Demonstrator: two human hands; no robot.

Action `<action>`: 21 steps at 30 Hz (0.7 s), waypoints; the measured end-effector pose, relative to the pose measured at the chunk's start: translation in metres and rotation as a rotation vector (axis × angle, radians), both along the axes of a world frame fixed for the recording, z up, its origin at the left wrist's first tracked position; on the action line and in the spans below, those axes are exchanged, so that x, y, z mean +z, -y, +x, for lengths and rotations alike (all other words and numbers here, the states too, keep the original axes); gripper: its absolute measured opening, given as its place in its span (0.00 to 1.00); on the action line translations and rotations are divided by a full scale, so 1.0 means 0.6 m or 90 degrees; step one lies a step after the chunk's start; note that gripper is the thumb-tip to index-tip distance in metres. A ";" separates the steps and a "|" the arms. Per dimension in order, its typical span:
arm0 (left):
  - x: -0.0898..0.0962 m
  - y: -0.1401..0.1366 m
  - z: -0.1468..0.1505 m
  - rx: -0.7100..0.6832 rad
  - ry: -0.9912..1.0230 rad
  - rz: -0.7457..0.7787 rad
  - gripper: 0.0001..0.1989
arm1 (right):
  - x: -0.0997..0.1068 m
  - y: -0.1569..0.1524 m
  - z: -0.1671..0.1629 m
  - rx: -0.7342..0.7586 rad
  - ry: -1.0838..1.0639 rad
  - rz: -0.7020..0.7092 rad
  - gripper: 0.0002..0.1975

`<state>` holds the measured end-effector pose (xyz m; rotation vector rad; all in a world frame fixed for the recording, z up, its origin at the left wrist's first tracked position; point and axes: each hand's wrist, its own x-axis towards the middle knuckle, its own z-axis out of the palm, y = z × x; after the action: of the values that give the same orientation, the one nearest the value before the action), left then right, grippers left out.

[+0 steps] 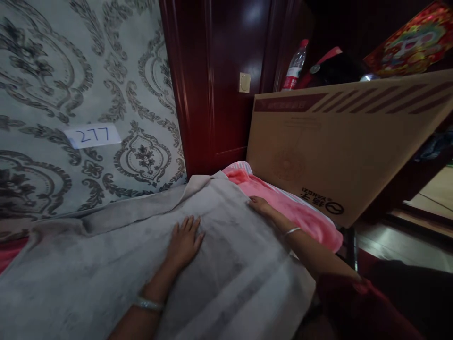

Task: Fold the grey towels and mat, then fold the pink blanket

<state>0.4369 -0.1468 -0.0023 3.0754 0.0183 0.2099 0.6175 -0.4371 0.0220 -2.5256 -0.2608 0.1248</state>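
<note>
The step in hand looks like spreading and smoothing the grey blanket (219,250), which lies over pink bedding (300,212) and runs along the wall (141,108). The left hand (184,242) rests flat on the blanket, palm down, fingers slightly spread. The right hand (259,205) is at its far right edge, just beside the exposed pink, fingers bent; whether they pinch the hem or only press on it cannot be told. As a judgement, the next move calls for steady pressure from the left while the right draws the edge straight.

The blanket seems soft and thin, with a short, matt nap, a darker band near the front and a loose, rumpled fold toward the wall. The pink fabric looks plusher, with a faint sheen. Beyond it leans a stiff, flat-sided cardboard box (318,137), beside a glossy dark-red panel (230,56).
</note>
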 end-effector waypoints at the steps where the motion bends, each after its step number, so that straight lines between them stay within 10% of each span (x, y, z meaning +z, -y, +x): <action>1: -0.003 -0.004 0.000 -0.005 0.012 -0.019 0.30 | 0.005 -0.024 0.023 -0.002 -0.012 0.021 0.19; 10: -0.035 -0.048 0.022 -0.013 0.179 -0.281 0.23 | 0.042 -0.159 0.157 0.040 -0.087 0.196 0.20; 16: -0.022 -0.047 0.022 -0.034 0.292 -0.371 0.15 | 0.070 -0.244 0.098 0.045 0.032 0.287 0.29; 21: -0.036 -0.044 0.017 -0.059 0.240 -0.279 0.10 | 0.062 -0.307 -0.116 0.685 0.241 0.263 0.28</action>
<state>0.4473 -0.1206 -0.0240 2.5517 -0.0845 0.6761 0.5477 -0.2532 0.0591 -1.7350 -1.5841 0.0007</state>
